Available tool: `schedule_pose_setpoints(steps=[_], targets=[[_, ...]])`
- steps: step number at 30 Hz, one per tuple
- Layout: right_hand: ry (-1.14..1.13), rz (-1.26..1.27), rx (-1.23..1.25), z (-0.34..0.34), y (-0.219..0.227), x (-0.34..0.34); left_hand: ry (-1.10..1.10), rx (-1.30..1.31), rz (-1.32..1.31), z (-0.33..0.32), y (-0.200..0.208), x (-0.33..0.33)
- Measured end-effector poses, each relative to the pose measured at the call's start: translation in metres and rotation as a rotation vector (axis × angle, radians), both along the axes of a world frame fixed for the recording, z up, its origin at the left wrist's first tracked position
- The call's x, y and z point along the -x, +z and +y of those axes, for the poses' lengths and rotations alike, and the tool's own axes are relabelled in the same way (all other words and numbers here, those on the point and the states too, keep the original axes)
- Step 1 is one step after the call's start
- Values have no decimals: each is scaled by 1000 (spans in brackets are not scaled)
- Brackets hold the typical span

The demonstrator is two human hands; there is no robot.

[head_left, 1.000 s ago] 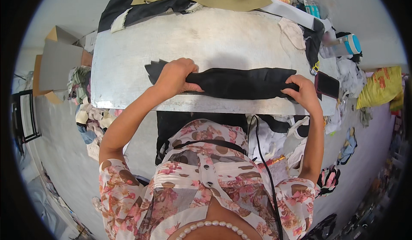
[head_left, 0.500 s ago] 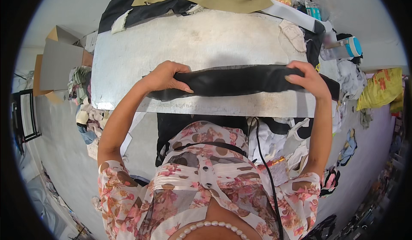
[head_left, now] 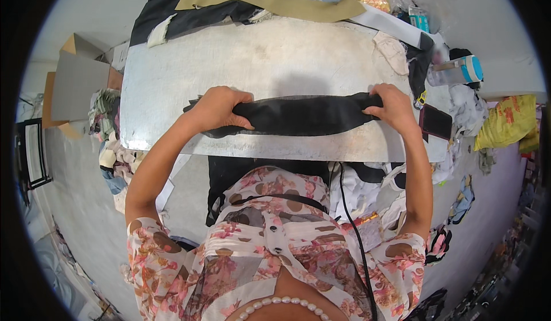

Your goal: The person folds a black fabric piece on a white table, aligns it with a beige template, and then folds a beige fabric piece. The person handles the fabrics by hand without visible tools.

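Note:
A long strip of black fabric (head_left: 304, 114) stretches crosswise over the near part of a pale, worn tabletop (head_left: 258, 57). My left hand (head_left: 221, 110) grips it near its left end, thumb on the near side, and some of the cloth sticks out past the wrist. At the other end, my right hand (head_left: 389, 106) pinches the strip between thumb and fingers. The cloth between my hands looks folded or layered lengthwise; whether it touches the table there I cannot tell.
Along the far edge lie an olive fabric strip (head_left: 275, 5) and dark cloth (head_left: 206, 25). To the right are a white scrap (head_left: 392, 51), a dark phone-like slab (head_left: 435, 122) and a clear bottle with a blue lid (head_left: 456, 71). A cardboard box (head_left: 80, 86) stands at the left.
My right hand has moved left, closer to my left hand, bringing its end of the black strip along. The dark slab at the table's right now shows.

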State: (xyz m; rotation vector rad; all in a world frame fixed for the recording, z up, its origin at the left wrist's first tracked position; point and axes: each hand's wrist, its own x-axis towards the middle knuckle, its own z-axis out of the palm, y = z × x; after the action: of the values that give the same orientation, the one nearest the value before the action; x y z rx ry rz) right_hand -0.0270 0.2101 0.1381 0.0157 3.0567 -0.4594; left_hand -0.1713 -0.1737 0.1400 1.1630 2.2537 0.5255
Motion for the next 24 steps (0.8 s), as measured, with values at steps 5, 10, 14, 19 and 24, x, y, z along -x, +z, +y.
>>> schedule_pose_setpoints(steps=[5, 10, 14, 19, 24], targets=[[86, -102, 87, 21, -15, -2, 9, 66, -88, -2, -2, 5], [54, -210, -111, 14, -22, 33, 43, 40, -165, 3, -10, 9], [158, -136, -160, 8, -14, 23, 56, -16, -126, 15, -11, 11], [200, -256, -164, 4, -1, 12, 152, -201, -181, 9, -16, 10], [144, 139, -109, 5, 15, -21, 161, -304, 364, 0, 12, -7]])
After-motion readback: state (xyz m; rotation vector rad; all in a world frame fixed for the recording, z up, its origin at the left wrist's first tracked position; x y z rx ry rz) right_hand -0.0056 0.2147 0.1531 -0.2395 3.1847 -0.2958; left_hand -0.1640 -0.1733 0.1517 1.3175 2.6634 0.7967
